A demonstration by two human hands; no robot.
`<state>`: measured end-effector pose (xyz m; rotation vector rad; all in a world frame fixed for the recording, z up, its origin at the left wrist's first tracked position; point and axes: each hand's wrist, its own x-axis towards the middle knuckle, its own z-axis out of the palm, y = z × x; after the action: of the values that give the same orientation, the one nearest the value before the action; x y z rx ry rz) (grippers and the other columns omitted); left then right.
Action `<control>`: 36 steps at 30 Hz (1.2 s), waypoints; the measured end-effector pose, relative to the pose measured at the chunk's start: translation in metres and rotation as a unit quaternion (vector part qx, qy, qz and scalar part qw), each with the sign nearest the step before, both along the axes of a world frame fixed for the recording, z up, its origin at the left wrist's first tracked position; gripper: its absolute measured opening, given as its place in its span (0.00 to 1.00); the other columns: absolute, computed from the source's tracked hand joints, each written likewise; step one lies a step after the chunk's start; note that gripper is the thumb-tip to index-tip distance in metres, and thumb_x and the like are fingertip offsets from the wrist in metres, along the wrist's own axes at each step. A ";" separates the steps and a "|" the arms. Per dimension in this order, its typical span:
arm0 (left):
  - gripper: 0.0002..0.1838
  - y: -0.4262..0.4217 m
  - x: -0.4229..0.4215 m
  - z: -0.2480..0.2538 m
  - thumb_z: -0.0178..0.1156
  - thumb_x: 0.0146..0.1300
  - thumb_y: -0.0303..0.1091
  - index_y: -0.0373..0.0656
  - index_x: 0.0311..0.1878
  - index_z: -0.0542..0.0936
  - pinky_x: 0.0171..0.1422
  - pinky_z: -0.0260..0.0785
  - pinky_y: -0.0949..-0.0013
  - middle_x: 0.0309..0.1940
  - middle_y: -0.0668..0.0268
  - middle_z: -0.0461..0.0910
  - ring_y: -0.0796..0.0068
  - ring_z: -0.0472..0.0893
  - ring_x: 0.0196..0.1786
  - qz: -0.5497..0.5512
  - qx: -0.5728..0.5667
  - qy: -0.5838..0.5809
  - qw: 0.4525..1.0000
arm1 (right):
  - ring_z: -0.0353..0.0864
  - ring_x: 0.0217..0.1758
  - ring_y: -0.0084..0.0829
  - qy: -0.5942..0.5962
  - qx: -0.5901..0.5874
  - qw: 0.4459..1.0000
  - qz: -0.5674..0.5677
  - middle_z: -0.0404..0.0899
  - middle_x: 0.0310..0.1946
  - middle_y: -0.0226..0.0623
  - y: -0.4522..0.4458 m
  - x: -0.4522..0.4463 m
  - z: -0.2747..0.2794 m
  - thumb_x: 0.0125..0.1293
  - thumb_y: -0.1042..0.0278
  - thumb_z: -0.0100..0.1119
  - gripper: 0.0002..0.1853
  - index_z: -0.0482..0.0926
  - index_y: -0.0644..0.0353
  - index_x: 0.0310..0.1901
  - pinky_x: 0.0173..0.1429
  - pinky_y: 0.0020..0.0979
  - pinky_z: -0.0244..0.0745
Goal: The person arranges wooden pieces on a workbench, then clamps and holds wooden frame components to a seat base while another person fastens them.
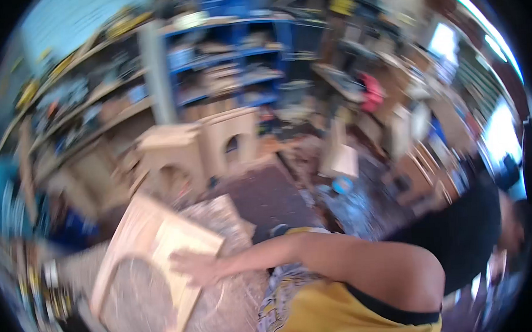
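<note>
My right hand (194, 267) lies spread on a pale wooden panel (183, 238), with the fingers apart and the palm down. The panel has a large arched cut-out and stands tilted on a worn, light work surface (224, 304). At the bottom edge, a smeared skin-toned patch beside the panel's lower strip looks like part of my left hand (169, 331); its fingers are too blurred to make out.
Two wooden pieces with arched openings (170, 152) (232, 144) stand behind the panel. Blue shelves (232, 60) and wooden racks (91, 102) line the back. A person in black (453, 235) is at the right. A blue round item (342, 185) lies among clutter.
</note>
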<state>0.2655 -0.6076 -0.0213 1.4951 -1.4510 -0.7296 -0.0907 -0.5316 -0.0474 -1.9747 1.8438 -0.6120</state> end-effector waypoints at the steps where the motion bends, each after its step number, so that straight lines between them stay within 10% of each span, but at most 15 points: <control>1: 0.19 0.004 0.006 -0.002 0.57 0.65 0.35 0.38 0.57 0.75 0.48 0.75 0.66 0.41 0.62 0.81 0.70 0.81 0.43 -0.046 -0.021 -0.033 0.998 | 0.39 0.80 0.53 -0.005 -0.062 0.998 -0.003 0.46 0.75 0.59 -0.001 -0.001 -0.016 0.62 0.50 0.58 0.41 0.59 0.64 0.71 0.81 0.48 0.36; 3: 0.20 0.035 -0.006 0.026 0.56 0.65 0.34 0.39 0.59 0.74 0.49 0.75 0.67 0.42 0.64 0.81 0.71 0.81 0.45 -0.144 -0.136 -0.159 0.967 | 0.45 0.78 0.58 0.022 -0.085 0.996 0.017 0.48 0.74 0.60 -0.003 -0.003 -0.023 0.62 0.50 0.58 0.39 0.62 0.60 0.71 0.80 0.49 0.40; 5: 0.19 0.038 0.030 -0.040 0.56 0.69 0.41 0.36 0.55 0.76 0.51 0.75 0.65 0.49 0.58 0.79 0.66 0.81 0.47 0.062 0.004 0.307 0.950 | 0.47 0.76 0.62 0.113 -0.039 0.989 0.088 0.51 0.72 0.63 0.003 0.000 0.019 0.65 0.47 0.56 0.38 0.62 0.61 0.71 0.79 0.53 0.40; 7: 0.16 0.019 0.062 -0.088 0.54 0.67 0.42 0.37 0.43 0.81 0.47 0.74 0.54 0.36 0.53 0.81 0.56 0.79 0.40 0.172 0.218 -0.271 0.922 | 0.47 0.76 0.64 0.144 -0.035 0.977 0.155 0.52 0.72 0.65 0.008 0.006 0.025 0.64 0.44 0.57 0.41 0.61 0.65 0.70 0.78 0.57 0.38; 9: 0.17 0.034 0.041 -0.023 0.66 0.57 0.44 0.38 0.39 0.85 0.45 0.75 0.55 0.34 0.50 0.84 0.56 0.84 0.39 0.201 0.225 -0.047 0.952 | 0.43 0.77 0.64 0.171 -0.022 0.958 0.229 0.49 0.73 0.66 0.008 -0.001 0.018 0.63 0.44 0.57 0.45 0.56 0.69 0.72 0.78 0.58 0.33; 16: 0.14 0.037 0.060 -0.054 0.67 0.47 0.34 0.36 0.36 0.83 0.45 0.77 0.53 0.33 0.48 0.84 0.49 0.84 0.40 0.169 0.173 -0.104 0.965 | 0.39 0.77 0.65 0.239 -0.057 0.915 0.321 0.41 0.73 0.71 -0.030 0.022 0.012 0.61 0.37 0.54 0.51 0.49 0.72 0.73 0.78 0.58 0.36; 26: 0.14 0.100 0.095 -0.015 0.68 0.48 0.35 0.36 0.35 0.83 0.45 0.77 0.53 0.33 0.49 0.84 0.50 0.84 0.40 0.186 0.201 0.044 0.961 | 0.76 0.53 0.55 0.310 -0.293 0.829 0.362 0.73 0.51 0.61 -0.022 0.079 0.041 0.57 0.32 0.62 0.47 0.67 0.73 0.61 0.58 0.51 0.70; 31: 0.13 0.081 0.087 -0.011 0.68 0.49 0.35 0.36 0.35 0.83 0.45 0.77 0.54 0.33 0.49 0.84 0.50 0.84 0.40 0.141 0.245 0.109 0.953 | 0.65 0.61 0.60 0.201 -0.058 0.935 0.286 0.70 0.56 0.61 -0.048 0.077 0.005 0.50 0.43 0.71 0.46 0.68 0.69 0.62 0.66 0.53 0.57; 36: 0.13 0.060 0.074 0.004 0.68 0.49 0.36 0.36 0.34 0.83 0.45 0.77 0.54 0.33 0.50 0.84 0.51 0.84 0.40 0.096 0.313 0.154 0.932 | 0.70 0.54 0.55 0.102 -0.125 0.944 0.289 0.74 0.46 0.52 -0.053 0.073 -0.001 0.43 0.46 0.77 0.44 0.72 0.65 0.58 0.60 0.50 0.62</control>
<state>0.3395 -0.5475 -0.0176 1.8546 -0.8490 -1.3191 -0.0180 -0.5842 -0.0483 -2.6747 1.2137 -0.4821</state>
